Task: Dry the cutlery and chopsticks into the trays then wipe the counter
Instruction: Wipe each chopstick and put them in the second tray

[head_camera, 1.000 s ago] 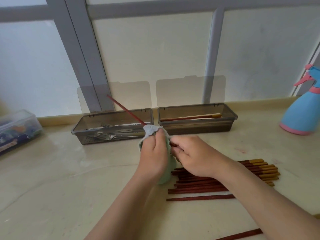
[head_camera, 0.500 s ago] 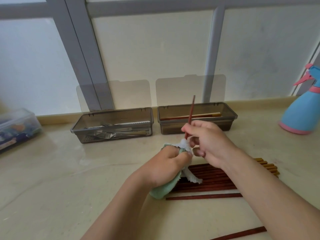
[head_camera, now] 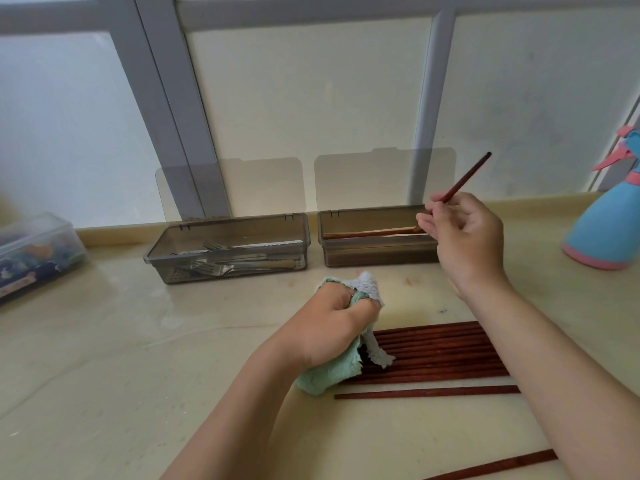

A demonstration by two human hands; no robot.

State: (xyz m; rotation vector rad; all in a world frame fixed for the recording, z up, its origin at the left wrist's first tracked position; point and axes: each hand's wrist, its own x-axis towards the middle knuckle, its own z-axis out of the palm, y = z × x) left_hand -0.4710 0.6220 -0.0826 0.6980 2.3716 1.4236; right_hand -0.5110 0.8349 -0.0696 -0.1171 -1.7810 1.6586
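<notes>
Green cloth [head_camera: 329, 375] bunched in my left hand [head_camera: 329, 327], ready for more; right hand [head_camera: 467, 237] pinches one chopstick [head_camera: 465, 176] at the far right tray [head_camera: 374, 254] (angled for dropping in).

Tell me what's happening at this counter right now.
A person is drying chopsticks. The right hand pinches one red chopstick above the right tray, which has stored chopsticks in it. The left hand grips a green cloth beside the pile of chopsticks lying on the counter. The left tray holds forks and other cutlery.
</notes>
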